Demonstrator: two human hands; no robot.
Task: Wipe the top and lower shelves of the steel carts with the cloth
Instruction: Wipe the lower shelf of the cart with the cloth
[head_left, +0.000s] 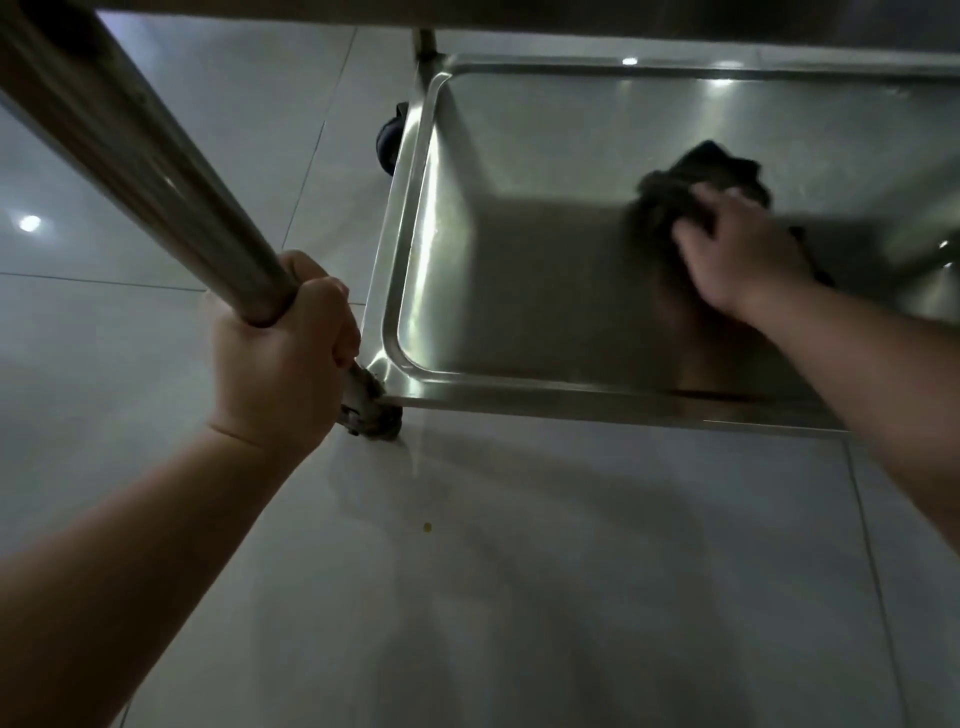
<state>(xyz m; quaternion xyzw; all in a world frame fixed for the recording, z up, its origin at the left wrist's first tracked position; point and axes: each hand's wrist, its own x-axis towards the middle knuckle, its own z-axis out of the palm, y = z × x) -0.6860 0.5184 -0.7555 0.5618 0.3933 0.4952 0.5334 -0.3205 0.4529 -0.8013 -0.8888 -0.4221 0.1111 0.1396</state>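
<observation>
The right hand (737, 249) and the dark cloth (706, 176) are motion-blurred, so whether the fingers curl round it or lie flat is unclear. The cloth lies under and beyond that hand, on the lower shelf (519, 270) toward its right side, partly covered. The left hand (283, 353) grips the cart's upright post (156, 171), whose top is cut off.

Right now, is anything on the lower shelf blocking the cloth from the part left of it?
Nothing visible: the right hand presses the cloth on the shelf, and the steel left of it is bare.
</observation>
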